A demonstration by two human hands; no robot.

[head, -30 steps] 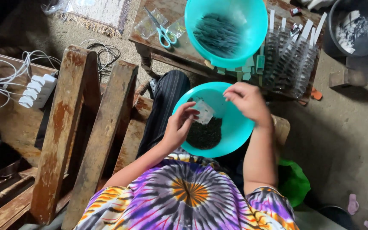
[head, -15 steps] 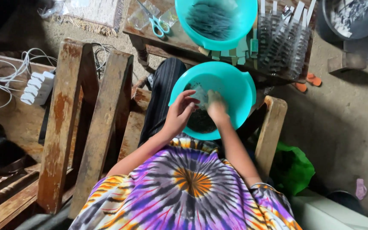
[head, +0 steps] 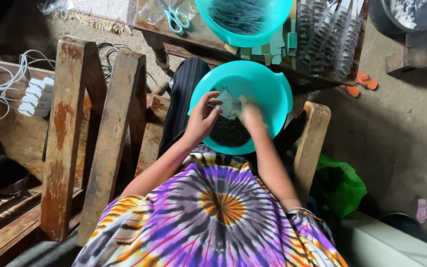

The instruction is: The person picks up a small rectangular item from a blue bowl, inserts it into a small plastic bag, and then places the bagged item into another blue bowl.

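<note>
Packet (head: 228, 103), small and pale, sits over the lap bowl (head: 268, 84), pinched between both hands just above a heap of dark grains (head: 229, 131) lying at the bowl's 6 o'clock side. The left hand (head: 201, 118) comes in from 8 o'clock, its fingers (head: 213, 101) curled shut on the packet's left edge. The right hand (head: 250, 114) is blurred; its fingers seem closed on the packet's right edge, but how tightly I cannot tell. The teal bowl rests on the person's lap, between wooden chair arms. At 12 o'clock, on the bench (head: 198, 34), stands a second teal bowl (head: 245, 20) holding dark packets, with scissors (head: 176, 20) at its 9 o'clock and a rack of filled packets (head: 329, 39) at its 3 o'clock. A white power strip (head: 35, 96) lies far off at 9 o'clock.
</note>
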